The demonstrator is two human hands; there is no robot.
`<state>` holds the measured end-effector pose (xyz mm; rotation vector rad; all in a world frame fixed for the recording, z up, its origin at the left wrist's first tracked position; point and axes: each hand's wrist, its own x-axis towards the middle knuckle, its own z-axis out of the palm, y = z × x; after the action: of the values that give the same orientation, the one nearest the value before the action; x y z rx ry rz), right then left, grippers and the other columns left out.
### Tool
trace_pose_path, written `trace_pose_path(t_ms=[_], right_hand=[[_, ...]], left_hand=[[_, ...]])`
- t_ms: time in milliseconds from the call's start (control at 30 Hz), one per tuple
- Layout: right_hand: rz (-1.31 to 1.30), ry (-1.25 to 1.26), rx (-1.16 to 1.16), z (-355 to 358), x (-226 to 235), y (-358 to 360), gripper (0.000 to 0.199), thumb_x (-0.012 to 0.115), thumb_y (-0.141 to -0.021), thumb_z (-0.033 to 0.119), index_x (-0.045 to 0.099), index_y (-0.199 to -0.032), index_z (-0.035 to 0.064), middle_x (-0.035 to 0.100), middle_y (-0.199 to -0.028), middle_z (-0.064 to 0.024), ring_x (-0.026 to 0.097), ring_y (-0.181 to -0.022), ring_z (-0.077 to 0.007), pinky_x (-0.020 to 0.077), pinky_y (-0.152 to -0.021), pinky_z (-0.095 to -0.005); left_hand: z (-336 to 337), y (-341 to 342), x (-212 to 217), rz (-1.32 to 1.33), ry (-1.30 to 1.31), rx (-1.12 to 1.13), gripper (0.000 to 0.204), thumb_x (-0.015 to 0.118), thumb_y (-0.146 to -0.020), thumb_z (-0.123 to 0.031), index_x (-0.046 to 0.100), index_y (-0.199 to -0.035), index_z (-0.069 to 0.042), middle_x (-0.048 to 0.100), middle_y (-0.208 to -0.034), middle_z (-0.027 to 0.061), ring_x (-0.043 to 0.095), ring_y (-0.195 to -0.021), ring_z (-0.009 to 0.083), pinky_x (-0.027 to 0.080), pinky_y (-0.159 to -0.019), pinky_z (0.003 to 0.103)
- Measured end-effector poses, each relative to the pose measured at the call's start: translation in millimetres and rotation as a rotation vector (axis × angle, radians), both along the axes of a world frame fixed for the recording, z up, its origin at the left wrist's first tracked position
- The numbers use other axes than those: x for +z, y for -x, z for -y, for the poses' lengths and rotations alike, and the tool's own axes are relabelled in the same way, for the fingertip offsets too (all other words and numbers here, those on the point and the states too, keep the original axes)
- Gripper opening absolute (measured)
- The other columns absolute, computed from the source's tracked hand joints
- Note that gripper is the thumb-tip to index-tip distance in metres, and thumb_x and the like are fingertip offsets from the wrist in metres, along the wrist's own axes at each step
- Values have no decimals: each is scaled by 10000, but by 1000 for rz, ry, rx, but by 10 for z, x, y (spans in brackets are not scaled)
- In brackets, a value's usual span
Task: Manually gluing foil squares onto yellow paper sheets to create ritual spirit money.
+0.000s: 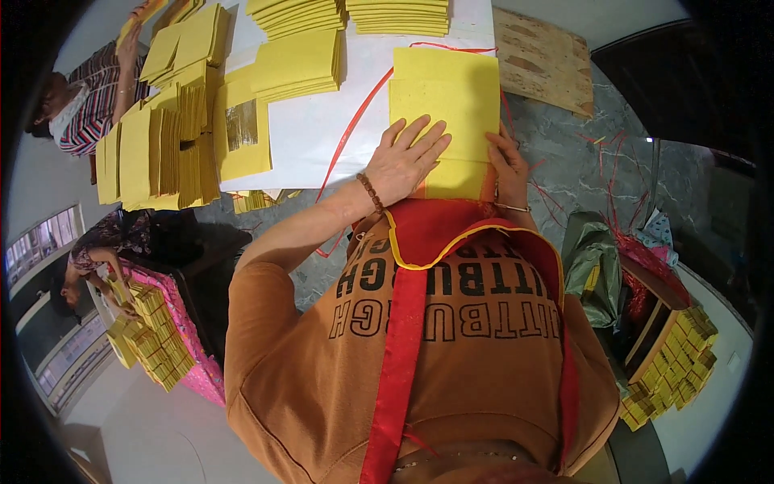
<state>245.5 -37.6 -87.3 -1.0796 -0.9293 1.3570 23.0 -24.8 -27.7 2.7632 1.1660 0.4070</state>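
A stack of yellow paper sheets (pixel 446 90) lies at the table's near right edge, right in front of my body. Flat on its top rests my left hand (pixel 411 164), open, with the fingers slightly spread. My right hand (pixel 509 168) is at the stack's right edge, its fingers bent round that edge. The thumb side and what lies under the stack are hidden. Red plastic strap (pixel 352 129) runs across the table to the left of the stack and shows again behind it.
More yellow stacks (pixel 298 64) cover the table's (pixel 310 133) far and left parts. Two other people (pixel 95 101) handle yellow paper on the left. A wooden board (pixel 544 60) is at far right. Red strap scraps (pixel 617 173) litter the floor near a green bag (pixel 592 266).
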Motion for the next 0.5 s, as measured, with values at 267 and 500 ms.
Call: trace_pose_path(t_ms=[267,500], right_hand=[[74,-58,38,-5,52,-35,218,501,-882,30,591,-1080,10,343,-1388,-136,349,-1260,-218,289,-1019,-311],[50,175,-80,6,247,38,449,456,-926,149,319,-1339,42,387,-1334,-142,401,-1198,-231,323,-991,-343]], left_hand=[[-54,-65,127,-252,-311,-113,477,514,-742,-158,493,-1174,44,521,-1126,213,510,-986,275,424,-772,347],[-261,-145,160,-143,-142,-59,351,546,-730,-122,574,-1066,-24,567,-905,39,533,-826,194,429,-624,292]])
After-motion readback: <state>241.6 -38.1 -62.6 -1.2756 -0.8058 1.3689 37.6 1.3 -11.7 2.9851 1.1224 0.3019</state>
